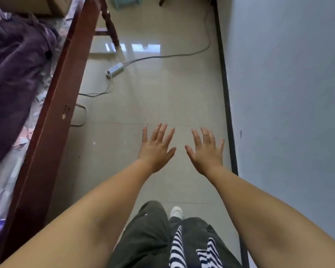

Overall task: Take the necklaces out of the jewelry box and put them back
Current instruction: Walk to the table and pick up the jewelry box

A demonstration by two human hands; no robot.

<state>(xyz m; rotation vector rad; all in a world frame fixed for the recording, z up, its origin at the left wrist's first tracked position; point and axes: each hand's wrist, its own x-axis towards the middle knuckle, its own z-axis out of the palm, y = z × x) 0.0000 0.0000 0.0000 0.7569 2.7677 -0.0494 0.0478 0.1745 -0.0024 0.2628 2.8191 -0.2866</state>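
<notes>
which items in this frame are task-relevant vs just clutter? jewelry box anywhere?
Task-relevant: left hand, right hand, both open and empty. No jewelry box or necklaces visible.

Lying about: power strip with its cable on the floor, purple blanket on the bed, bed frame.

Empty spread hands (182,149) above floor (162,89)
</notes>
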